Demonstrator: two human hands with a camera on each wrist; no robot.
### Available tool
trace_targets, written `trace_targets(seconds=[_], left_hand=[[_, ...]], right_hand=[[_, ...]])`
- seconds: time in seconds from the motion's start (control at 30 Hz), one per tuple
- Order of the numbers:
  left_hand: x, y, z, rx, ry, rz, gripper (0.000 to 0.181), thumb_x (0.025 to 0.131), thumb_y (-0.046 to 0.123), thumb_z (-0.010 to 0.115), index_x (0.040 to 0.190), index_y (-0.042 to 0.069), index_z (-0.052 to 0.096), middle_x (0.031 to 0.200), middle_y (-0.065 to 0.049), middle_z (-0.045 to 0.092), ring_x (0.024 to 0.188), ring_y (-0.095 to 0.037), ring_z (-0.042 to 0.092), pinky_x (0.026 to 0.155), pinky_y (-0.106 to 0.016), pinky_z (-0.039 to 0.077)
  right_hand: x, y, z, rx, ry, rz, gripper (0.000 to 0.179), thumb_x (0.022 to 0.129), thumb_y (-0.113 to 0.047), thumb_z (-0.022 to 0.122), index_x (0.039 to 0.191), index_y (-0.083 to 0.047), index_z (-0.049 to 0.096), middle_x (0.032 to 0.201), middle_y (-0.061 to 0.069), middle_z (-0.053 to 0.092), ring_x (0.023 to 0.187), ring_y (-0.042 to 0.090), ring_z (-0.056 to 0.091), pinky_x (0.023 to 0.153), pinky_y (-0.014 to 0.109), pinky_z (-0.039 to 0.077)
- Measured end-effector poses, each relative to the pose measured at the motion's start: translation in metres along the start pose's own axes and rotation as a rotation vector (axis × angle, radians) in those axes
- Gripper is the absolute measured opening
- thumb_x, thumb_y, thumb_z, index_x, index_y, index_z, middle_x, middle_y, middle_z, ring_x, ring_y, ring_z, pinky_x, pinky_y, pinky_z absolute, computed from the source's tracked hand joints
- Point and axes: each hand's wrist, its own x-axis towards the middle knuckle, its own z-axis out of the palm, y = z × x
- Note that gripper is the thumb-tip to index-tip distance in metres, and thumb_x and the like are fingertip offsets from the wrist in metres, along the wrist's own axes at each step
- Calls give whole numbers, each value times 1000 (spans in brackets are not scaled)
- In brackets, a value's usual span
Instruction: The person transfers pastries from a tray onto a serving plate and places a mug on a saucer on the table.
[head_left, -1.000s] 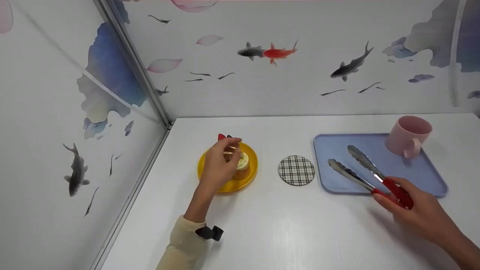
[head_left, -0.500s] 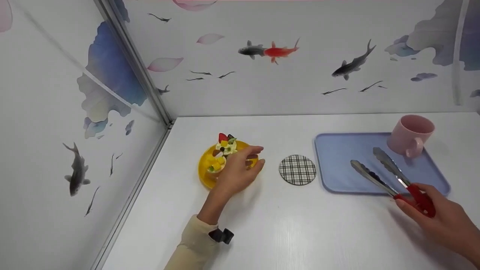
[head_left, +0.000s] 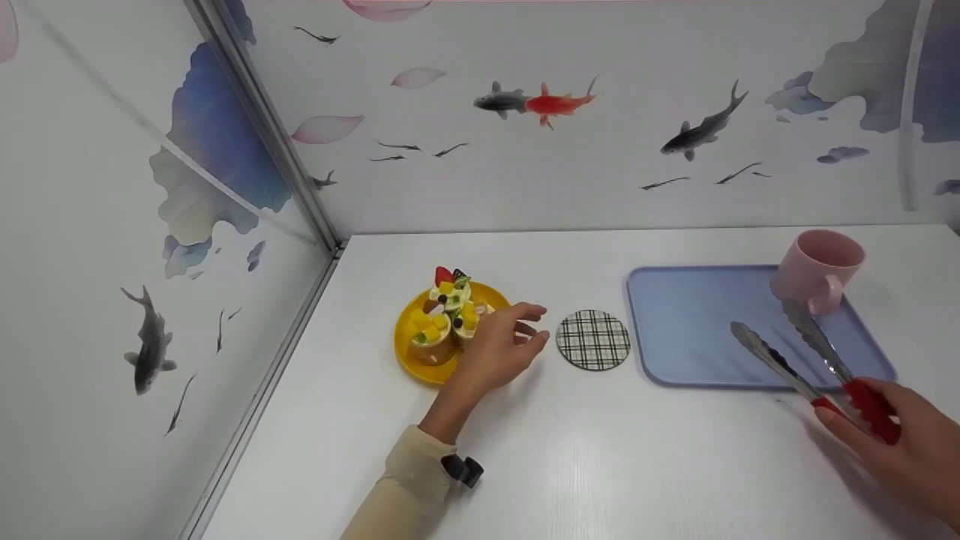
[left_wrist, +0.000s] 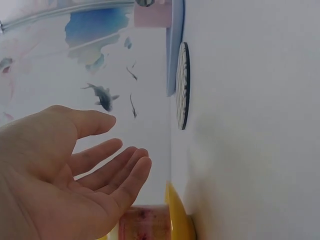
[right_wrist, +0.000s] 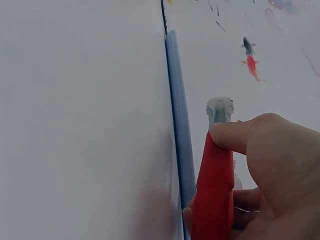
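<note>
My left hand (head_left: pixel 501 345) hovers over the right edge of a yellow plate (head_left: pixel 411 364), its fingers loosely bent with nothing between them. On that plate stand 3 small fruit-topped cakes (head_left: pixel 431 341); the hand partly hides the one on the right. Just past my fingertips lies a round checked coaster (head_left: pixel 593 340). My right hand (head_left: pixel 911 442) grips the red handles of metal tongs (head_left: pixel 772 352), whose two arms are spread apart over the front of a blue tray (head_left: pixel 675 322). In the right wrist view, my thumb lies along the red handle (right_wrist: pixel 212 190).
A pink mug (head_left: pixel 817 270) stands at the tray's back right corner, handle toward me. White panels (head_left: pixel 420 187) printed with fish border the white table (head_left: pixel 555 450) at the back and left.
My left hand has moved right from above the cakes toward the coaster, uncovering them. My right hand has shifted right with the tongs, still holding them.
</note>
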Motion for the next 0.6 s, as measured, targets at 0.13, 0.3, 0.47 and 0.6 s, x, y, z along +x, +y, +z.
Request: trace_targets(seconds=[0.13,0.3,0.47,0.6], left_hand=[[5,2,10,5,-31,-4,40,96,26,68,135,22,61,135,-4,64,113,-14,65,95,-30,56],[13,1,17,53,-76,-30,48,94,29,70,139,21,59,136,-2,63,114,-15,63,94,-29,56],[21,-4,20,89,-108,-68,56,89,33,77,140,21,59,136,-2,62,112,-16,61,92,-27,55],[23,-4,25,80,-111,-94,58,85,33,80,139,22,60,127,-2,63,110,-18,60,89,-26,54]], right_hand=[[-1,5,-2,-32,22,58,115,75,-70,73,141,13,28,115,34,43,91,45,47,57,37,56],[-3,10,0,-53,38,79,115,74,-71,73,140,13,30,111,33,46,89,44,48,57,36,55],[-3,19,4,-69,42,136,119,74,-74,71,144,13,28,113,33,45,92,45,47,59,39,56],[-5,21,5,-76,38,174,120,75,-75,69,144,14,27,114,34,45,94,45,46,57,37,54]])
